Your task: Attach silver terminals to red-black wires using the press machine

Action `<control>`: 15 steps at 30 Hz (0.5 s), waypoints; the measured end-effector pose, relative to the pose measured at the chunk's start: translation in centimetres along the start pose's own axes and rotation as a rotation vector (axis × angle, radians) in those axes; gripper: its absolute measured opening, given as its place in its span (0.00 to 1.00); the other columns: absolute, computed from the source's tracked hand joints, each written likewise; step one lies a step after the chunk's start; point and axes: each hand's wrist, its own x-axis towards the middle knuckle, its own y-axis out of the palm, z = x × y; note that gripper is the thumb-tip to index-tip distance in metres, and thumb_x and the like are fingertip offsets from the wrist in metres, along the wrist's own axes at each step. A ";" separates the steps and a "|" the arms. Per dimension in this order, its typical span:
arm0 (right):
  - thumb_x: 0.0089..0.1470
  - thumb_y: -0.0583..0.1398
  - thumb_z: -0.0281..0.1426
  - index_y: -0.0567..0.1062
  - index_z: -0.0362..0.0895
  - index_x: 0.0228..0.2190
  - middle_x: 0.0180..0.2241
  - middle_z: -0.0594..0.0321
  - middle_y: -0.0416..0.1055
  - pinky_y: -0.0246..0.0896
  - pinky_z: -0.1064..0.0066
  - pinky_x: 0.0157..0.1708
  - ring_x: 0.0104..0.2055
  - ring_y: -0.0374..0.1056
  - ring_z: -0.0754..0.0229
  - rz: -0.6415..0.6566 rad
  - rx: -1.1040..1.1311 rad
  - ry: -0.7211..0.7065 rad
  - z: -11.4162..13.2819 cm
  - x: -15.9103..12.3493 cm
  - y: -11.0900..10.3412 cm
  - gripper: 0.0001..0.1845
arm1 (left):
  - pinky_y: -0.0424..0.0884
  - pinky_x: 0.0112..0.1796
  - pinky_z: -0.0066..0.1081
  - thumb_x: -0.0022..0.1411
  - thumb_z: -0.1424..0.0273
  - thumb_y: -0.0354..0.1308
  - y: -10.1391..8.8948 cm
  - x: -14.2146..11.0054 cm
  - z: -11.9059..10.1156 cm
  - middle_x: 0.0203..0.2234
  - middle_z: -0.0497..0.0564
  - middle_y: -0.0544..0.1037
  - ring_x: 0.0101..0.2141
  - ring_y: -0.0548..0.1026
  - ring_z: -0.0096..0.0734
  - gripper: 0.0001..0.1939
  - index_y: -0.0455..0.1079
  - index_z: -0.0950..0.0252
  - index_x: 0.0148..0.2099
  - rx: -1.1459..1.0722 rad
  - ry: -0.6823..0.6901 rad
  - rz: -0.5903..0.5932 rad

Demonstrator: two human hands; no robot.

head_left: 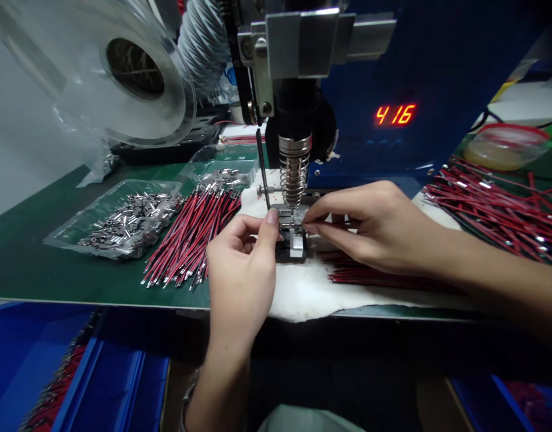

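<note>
My left hand is closed, thumb against bent fingers, at the left side of a small metal fixture. What its fingertips grip is hidden. From the right, my right hand pinches at the same fixture with thumb and forefinger; anything between them is too small to make out. Directly above the fixture stands the spring-wrapped press head of a blue machine. Beneath my right hand lies a bunch of red and black wires on a white cloth.
On the left, a clear plastic tray holds small metal parts, beside a pile of red and black wires. More wires lie at right, near a red-rimmed tub. A clear plastic hood overhangs upper left. Blue bins sit below the table edge.
</note>
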 end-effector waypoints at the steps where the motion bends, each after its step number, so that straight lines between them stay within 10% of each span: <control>1: 0.57 0.60 0.24 0.79 0.40 0.35 0.30 0.62 0.77 0.59 0.73 0.29 0.28 0.69 0.64 0.002 0.002 0.005 0.0 0.0 0.0 0.07 | 0.61 0.23 0.22 0.61 0.61 0.62 0.0 0.0 0.0 0.19 0.43 0.69 0.17 0.59 0.17 0.15 0.69 0.65 0.27 0.006 -0.003 0.000; 15: 0.56 0.61 0.23 0.79 0.40 0.36 0.31 0.63 0.78 0.60 0.73 0.30 0.29 0.70 0.65 0.003 0.021 0.052 0.2 0.0 0.0 0.07 | 0.59 0.22 0.23 0.61 0.63 0.62 -0.2 0.0 0.0 0.19 0.43 0.68 0.17 0.58 0.18 0.14 0.69 0.65 0.27 0.015 0.016 -0.003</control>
